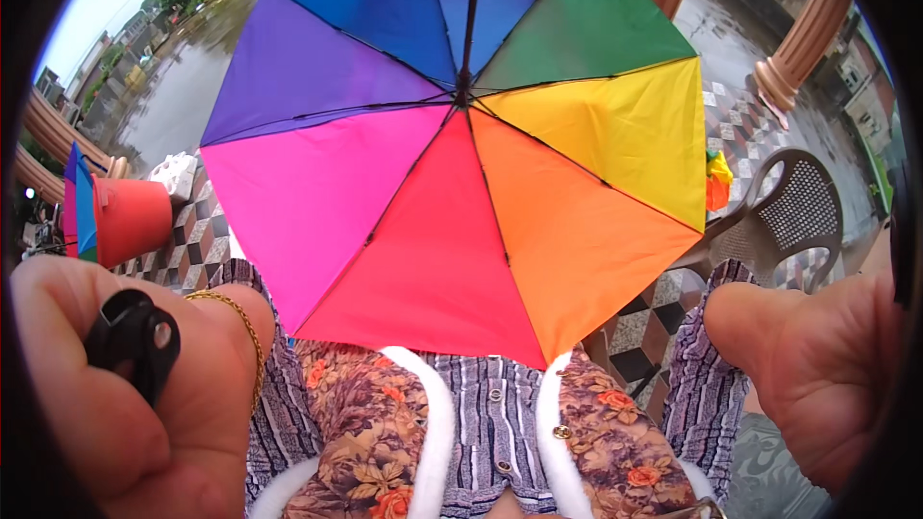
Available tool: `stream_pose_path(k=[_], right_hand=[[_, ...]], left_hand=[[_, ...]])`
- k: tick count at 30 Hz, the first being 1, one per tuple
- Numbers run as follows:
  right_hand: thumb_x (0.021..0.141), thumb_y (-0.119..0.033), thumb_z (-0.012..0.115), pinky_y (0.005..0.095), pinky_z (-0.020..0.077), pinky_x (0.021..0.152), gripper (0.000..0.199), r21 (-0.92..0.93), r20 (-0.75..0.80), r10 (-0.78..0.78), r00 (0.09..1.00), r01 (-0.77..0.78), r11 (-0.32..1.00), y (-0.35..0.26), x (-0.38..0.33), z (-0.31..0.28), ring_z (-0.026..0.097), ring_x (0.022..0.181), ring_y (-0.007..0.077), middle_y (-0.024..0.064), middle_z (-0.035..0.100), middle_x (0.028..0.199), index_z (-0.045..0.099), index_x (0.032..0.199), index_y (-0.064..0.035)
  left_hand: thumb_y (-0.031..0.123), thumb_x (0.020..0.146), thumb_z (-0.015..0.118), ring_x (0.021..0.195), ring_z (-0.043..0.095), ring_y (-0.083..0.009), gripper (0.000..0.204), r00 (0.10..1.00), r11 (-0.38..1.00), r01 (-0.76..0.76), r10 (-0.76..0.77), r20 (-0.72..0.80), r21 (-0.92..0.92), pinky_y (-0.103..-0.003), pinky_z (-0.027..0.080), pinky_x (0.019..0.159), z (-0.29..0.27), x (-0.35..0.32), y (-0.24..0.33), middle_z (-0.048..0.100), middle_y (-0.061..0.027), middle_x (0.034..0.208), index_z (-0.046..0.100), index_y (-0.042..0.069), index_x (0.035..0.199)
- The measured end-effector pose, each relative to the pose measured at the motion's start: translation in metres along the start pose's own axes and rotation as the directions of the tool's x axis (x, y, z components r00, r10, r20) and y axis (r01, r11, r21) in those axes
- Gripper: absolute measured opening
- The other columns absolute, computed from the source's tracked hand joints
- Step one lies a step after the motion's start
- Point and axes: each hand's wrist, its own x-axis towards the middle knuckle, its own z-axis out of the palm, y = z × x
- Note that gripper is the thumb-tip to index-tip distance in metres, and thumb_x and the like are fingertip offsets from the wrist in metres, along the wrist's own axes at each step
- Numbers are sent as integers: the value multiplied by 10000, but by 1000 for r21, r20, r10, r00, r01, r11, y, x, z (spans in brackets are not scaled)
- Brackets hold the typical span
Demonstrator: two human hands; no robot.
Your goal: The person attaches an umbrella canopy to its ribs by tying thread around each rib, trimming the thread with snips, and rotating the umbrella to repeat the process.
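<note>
An open umbrella [423, 298] with rainbow-coloured panels fills the middle, its inside and black ribs facing me. Its dark shaft [471, 19] runs from the hub out past the top edge; the handle is out of view. Close up at the lower left, my left hand [125, 394], with a gold bracelet at the wrist, is curled round a small black piece [135, 338] with a metal rivet. At the right edge my right hand [827, 365] is raised. Its fingers run into the dark rim, so their pose is hidden. Neither hand visibly touches the canopy.
A red bucket [133, 219] stands at the left, beside another colourful umbrella [79, 202]. To the right is a brown plastic chair [803, 197] on the chequered tile floor [639, 356]. Columns [806, 38] and wet ground [183, 86] lie farther off.
</note>
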Motion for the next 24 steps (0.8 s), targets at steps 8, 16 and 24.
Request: stream_pose_path(k=[8, 16, 24], right_hand=[[782, -180, 682, 293, 442, 689, 249, -17, 35, 90, 995, -89, 996, -1, -15, -127, 521, 751, 161, 98, 556, 842, 612, 949, -9], [791, -155, 666, 299, 452, 691, 219, -50, 151, 13, 988, -6, 999, 30, -10, -149, 534, 748, 171, 117, 569, 834, 618, 936, 2], [799, -129, 650, 305, 461, 693, 190, -81, 169, 95, 981, -82, 993, 52, -26, -215, 547, 745, 180, 136, 581, 825, 624, 923, 12]], left_hand=[[68, 856, 559, 561, 470, -82, 102, 991, 987, -55, 35, 130, 154, -217, 380, 498, -42, 4, 4, 571, -16, 746, 579, 4, 932], [44, 852, 550, 585, 496, -95, 98, 981, 922, -179, 139, 137, 344, -223, 408, 514, -62, 17, 18, 577, -21, 743, 587, -4, 929], [20, 848, 540, 609, 522, -108, 100, 937, 857, -284, 153, 313, 430, -229, 436, 531, -85, 12, 32, 583, -26, 739, 595, -12, 926]])
